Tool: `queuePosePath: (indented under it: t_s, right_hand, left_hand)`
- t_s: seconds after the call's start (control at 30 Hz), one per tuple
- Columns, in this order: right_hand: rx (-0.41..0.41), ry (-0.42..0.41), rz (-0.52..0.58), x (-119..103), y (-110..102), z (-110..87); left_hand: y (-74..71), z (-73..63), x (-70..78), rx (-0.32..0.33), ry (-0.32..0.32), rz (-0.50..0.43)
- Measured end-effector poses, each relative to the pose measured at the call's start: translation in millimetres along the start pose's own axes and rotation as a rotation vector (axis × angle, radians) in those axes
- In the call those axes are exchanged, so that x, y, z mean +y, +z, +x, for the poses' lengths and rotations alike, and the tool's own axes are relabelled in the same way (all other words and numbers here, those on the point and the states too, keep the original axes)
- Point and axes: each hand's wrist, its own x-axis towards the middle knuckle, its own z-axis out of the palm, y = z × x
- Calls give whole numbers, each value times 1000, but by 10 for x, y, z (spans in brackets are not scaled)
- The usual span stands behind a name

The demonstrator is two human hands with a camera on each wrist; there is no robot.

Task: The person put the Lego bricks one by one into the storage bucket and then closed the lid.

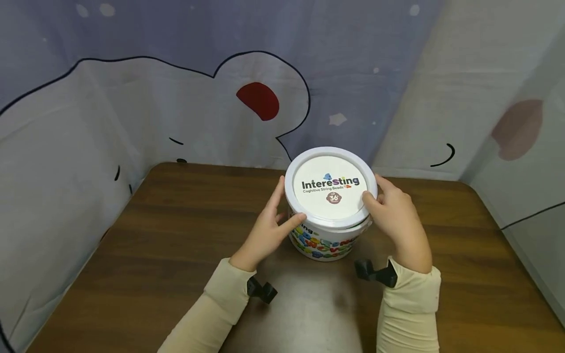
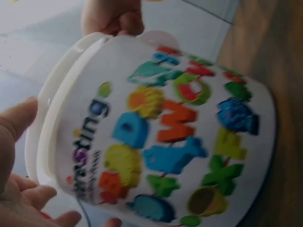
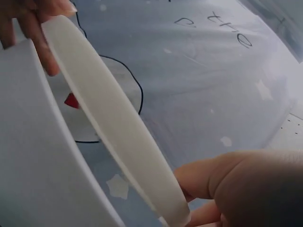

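Observation:
A round white bucket [image 1: 324, 247] with colourful letter and animal pictures stands on the table. Its white lid [image 1: 331, 189], printed "Interesting Coghitive String Beads", sits tilted over the mouth, and the right wrist view shows a gap between the lid [image 3: 113, 118] and the bucket rim [image 3: 71, 151]. My right hand [image 1: 395, 218] pinches the lid's right edge, thumb on top and fingers beneath. On the left side, my left hand [image 1: 265, 228] touches the rim with its thumb and fairly straight fingers spread around it. The bucket's contents are hidden.
The brown wooden table [image 1: 167, 274] has its far edge just behind the bucket. A curtain [image 1: 176, 108] printed with cartoon shapes hangs behind and along both sides. Black wrist mounts [image 1: 262, 290] stick out from both cream sleeves [image 1: 408, 309].

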Motion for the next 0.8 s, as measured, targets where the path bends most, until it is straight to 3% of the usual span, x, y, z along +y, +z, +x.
queuePosePath:
  t_s: [0.23,0.63,0.8]
  right_hand:
    - [-33,19,-97,103,-24,47]
    - [-53,29,-140,78,20,36]
    - [21,39,-109,90,38,31]
  left_hand:
    - [100,-6,-18,-23,-6,34]
    - [69,16,-87,-15,19,46]
    - [45,34,-91,28,23,66]
